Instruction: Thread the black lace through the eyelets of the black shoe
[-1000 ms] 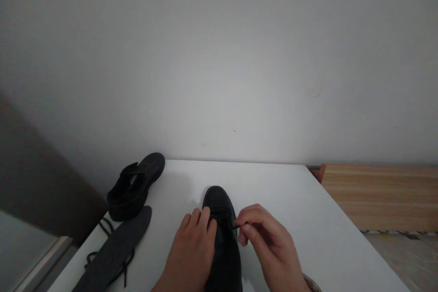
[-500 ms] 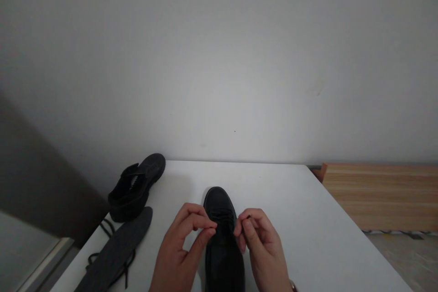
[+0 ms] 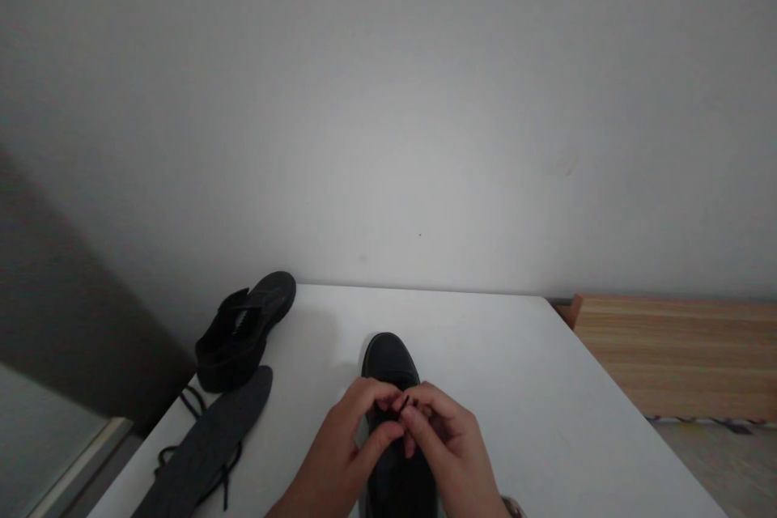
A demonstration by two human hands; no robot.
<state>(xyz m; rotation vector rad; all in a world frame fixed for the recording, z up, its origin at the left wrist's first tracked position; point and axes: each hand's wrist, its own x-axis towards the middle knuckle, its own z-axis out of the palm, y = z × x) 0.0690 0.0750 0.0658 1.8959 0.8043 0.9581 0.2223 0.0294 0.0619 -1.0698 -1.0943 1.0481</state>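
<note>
A black shoe (image 3: 388, 358) stands on the white table (image 3: 522, 372), toe pointing away from me. My left hand (image 3: 340, 457) and my right hand (image 3: 446, 453) meet over its lacing area, fingertips touching. Between them they pinch the thin black shoelace (image 3: 403, 402), whose end sticks up between the fingers. The rear of the shoe is hidden under my hands.
A second black shoe (image 3: 243, 330) lies tipped near the table's left back corner. A dark grey insole (image 3: 210, 443) and a loose black lace (image 3: 189, 402) lie by the left edge. A wooden surface (image 3: 673, 356) adjoins on the right. A white wall rises behind.
My hands were apart on either side of the shoe; they have come together over the laces. The left hand lifted off the shoe's side and now pinches at the lace with the right.
</note>
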